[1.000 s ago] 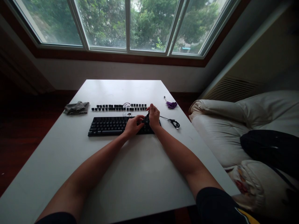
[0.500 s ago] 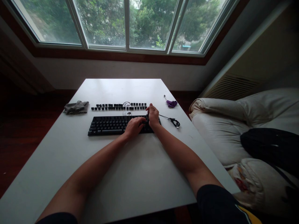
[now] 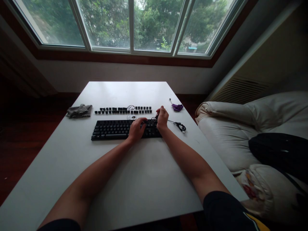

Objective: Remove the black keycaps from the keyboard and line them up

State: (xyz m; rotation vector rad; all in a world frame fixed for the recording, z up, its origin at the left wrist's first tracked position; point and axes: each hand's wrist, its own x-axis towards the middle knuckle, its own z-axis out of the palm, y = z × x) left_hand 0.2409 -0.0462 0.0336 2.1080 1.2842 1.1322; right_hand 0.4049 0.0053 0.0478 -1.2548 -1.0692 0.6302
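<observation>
A black keyboard [image 3: 110, 129] lies on the white table, many of its keycaps in place. Over its right half rests my left hand [image 3: 136, 129], fingers bent, with a gap showing between thumb and forefinger; nothing held can be made out in it. My right hand [image 3: 162, 118] is closed above the keyboard's right end, gripping a small dark tool with thin wire loops, which looks like a keycap puller [image 3: 154, 119]. The fingers hide most of this tool. Behind the keyboard, loose black keycaps [image 3: 115, 110] stand in two rows.
A grey cloth [image 3: 79, 111] lies at the left table edge. Two clear round pieces sit among and below the keycap rows. To the right are the coiled cable [image 3: 180, 126] and a purple cloth [image 3: 177, 107]. A pale sofa [image 3: 216, 138] adjoins the table's right side.
My hands have come apart: the right hand has moved a little to the right with the tool, and the left has drawn back slightly to the left.
</observation>
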